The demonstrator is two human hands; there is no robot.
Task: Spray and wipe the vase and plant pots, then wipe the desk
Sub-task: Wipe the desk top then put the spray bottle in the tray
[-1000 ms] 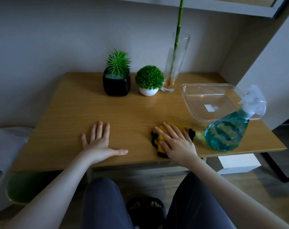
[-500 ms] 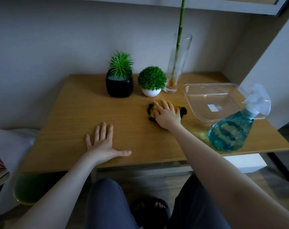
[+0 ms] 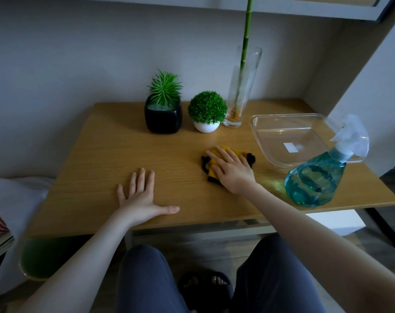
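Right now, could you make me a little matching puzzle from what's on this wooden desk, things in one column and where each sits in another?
Things:
1. yellow and black cloth
2. teal plastic spray bottle
3. tall clear glass vase
4. square black plant pot

Places:
A. back row, leftmost
B. near the front right corner
C. under the right hand
D. back row, right of the round white pot

Pairs: 1-C, 2-B, 3-D, 4-A
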